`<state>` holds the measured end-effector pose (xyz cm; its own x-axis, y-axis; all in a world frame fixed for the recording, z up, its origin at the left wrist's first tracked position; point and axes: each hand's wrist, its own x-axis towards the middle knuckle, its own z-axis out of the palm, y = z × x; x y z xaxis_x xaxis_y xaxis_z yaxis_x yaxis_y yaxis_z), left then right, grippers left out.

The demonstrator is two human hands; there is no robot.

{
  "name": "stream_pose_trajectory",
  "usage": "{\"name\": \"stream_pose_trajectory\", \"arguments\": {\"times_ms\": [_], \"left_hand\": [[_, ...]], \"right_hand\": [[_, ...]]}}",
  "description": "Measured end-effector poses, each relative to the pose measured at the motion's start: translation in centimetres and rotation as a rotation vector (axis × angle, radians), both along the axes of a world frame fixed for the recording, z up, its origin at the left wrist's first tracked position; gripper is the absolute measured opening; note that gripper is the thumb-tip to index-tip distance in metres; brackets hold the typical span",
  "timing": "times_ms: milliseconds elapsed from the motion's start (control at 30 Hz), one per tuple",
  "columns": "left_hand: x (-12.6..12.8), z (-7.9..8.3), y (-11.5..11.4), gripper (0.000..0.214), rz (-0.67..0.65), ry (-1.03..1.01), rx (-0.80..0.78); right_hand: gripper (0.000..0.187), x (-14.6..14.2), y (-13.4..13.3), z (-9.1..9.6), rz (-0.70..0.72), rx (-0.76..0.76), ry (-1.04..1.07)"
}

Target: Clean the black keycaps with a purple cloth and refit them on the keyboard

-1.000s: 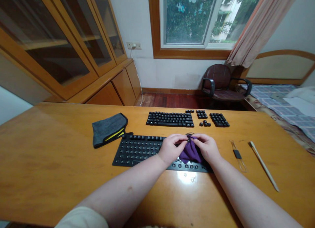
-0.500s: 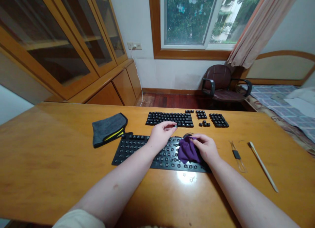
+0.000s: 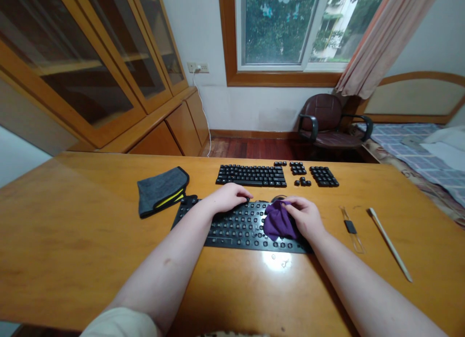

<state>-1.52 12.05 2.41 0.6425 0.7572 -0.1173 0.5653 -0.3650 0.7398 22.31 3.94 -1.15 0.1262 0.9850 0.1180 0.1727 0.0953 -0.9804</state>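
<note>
A black keyboard base (image 3: 236, 228) with its keycaps off lies on the wooden desk (image 3: 72, 240). The removed keycaps (image 3: 251, 175) are laid out in rows behind it. My left hand (image 3: 228, 197) rests on the base's far edge with its fingers curled down; whatever is under the fingertips is hidden. My right hand (image 3: 305, 216) is closed on a bunched purple cloth (image 3: 278, 223) and presses it on the right part of the base.
A grey pouch with yellow trim (image 3: 162, 195) lies left of the keyboard. A wire keycap puller (image 3: 350, 226) and a thin pale stick (image 3: 389, 244) lie to the right. Beyond the desk are a brown armchair (image 3: 327, 123), a cabinet and a bed.
My left hand left the cloth, reached toward the laid-out keycaps with a small keycap, then came down onto the base's far edge. The right hand stayed on the cloth.
</note>
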Motion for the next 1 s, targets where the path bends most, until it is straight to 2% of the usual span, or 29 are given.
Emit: {"name": "stream_pose_trajectory", "arguments": {"times_ms": [200,567,1000], "left_hand": [[-0.02,-0.47,0.11,0.026,-0.001,0.035,-0.002],[0.04,-0.19,-0.02,0.027,-0.006,0.043,-0.062],[0.38,-0.32,-0.24,0.029,0.007,0.141,-0.009]], "right_hand": [[0.013,0.05,-0.03,-0.07,0.002,0.003,-0.007],[0.012,-0.23,-0.10,0.31,-0.011,-0.010,0.000],[0.011,-0.14,-0.06,0.17,0.007,-0.003,0.013]]}}
